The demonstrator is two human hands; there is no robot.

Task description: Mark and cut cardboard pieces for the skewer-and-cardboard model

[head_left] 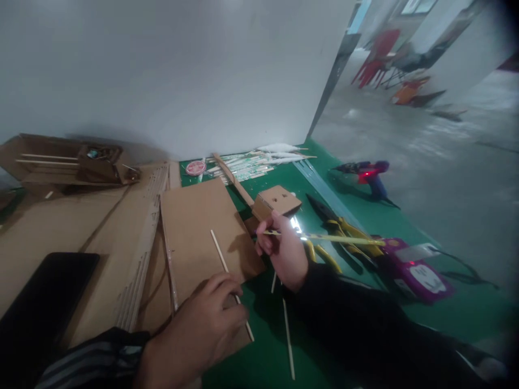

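Observation:
My left hand (198,319) grips a thin wooden stick (219,250) with curled fingers, low over a flat cardboard piece (194,216). The stick slants across the cardboard, and its lower end pokes out below my fingers. In my right hand (286,251) is a long, thin yellow pencil (343,237), pinched near its left end and pointing away to the right. Just beyond that hand sits a small cardboard box (279,201) with holes in its top, joined to a cardboard strip (233,181). Another wooden stick (288,340) lies below my right wrist.
Pliers (352,237) with yellow handles and a purple device (421,278) lie to the right. Farther back rests a blue glue gun (375,178). Packaged sticks (247,165) lie along the wall. Stacked cardboard (138,237), a black phone (48,297) and a cardboard model (68,162) occupy the left.

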